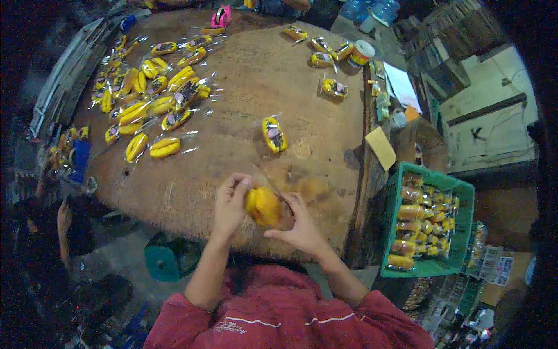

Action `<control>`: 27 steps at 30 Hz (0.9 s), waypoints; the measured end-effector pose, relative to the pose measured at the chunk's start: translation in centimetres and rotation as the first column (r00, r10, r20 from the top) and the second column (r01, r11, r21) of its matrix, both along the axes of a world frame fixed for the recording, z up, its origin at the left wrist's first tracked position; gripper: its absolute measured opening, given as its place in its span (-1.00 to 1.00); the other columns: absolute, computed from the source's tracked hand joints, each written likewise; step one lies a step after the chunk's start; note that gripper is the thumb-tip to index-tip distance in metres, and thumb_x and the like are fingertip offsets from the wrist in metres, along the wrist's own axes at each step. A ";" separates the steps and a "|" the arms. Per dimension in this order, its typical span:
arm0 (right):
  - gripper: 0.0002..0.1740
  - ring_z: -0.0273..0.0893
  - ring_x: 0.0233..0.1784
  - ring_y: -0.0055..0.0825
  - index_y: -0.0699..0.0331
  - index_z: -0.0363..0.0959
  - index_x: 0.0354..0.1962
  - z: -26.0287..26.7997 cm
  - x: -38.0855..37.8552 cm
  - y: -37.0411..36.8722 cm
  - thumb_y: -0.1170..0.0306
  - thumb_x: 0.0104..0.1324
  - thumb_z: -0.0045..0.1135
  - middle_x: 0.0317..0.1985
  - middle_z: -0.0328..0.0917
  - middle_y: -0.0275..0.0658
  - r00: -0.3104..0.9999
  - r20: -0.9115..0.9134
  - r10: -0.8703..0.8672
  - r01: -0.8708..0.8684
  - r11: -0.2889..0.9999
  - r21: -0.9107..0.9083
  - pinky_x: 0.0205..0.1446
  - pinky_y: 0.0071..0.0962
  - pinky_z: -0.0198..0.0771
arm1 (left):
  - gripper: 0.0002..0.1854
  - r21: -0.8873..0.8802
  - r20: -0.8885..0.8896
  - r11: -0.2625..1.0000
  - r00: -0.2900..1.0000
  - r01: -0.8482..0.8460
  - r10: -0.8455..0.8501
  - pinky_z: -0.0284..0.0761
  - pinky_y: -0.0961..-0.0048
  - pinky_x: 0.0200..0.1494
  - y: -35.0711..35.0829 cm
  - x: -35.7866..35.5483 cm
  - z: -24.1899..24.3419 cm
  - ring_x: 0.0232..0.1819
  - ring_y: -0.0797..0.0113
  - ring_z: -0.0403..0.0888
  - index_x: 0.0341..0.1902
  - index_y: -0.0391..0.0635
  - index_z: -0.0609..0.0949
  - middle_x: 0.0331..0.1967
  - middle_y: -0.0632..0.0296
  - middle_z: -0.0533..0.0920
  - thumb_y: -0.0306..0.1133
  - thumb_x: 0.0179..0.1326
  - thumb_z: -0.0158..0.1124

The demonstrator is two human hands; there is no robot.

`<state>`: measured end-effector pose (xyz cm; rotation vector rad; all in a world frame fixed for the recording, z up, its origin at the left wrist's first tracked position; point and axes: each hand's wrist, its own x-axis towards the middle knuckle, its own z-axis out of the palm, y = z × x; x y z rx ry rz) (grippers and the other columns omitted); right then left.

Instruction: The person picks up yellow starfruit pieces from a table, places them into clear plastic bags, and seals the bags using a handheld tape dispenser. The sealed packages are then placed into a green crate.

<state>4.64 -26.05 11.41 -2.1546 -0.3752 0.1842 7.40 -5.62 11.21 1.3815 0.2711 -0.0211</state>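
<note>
A yellow bread roll (263, 206), blurred, is between my hands above the near part of the wooden table. My left hand (231, 203) grips its left side with thumb and fingertips. On the other side my right hand (301, 224) curves around the roll's right end, thumb below and fingers above; clear film seems to stretch there. Just beyond them lies a wrapped roll (274, 134) with a dark topping and a round pinkish label.
Many wrapped rolls (159, 104) are spread across the table's left side. A pink tape dispenser (221, 16) stands at the far edge. Several wrapped rolls lie near a can (361, 53) at far right. A green crate (464, 227) of packed rolls stands right of the table (244, 87). Another person's arm (64, 227) shows at left.
</note>
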 end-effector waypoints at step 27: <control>-0.70 0.41 -0.16 -0.66 0.26 0.50 -0.11 -8.0 -5.9 1.6 0.18 0.56 0.04 -0.27 0.51 -0.45 0.717 -0.516 -0.468 0.696 0.504 0.511 0.00 -0.55 0.38 | -0.40 0.196 -0.400 0.835 0.819 0.514 -0.410 0.37 0.46 0.26 -3.9 -6.6 -6.8 0.09 0.43 0.54 0.35 -0.22 0.53 0.11 0.15 0.68 -0.01 0.64 -0.26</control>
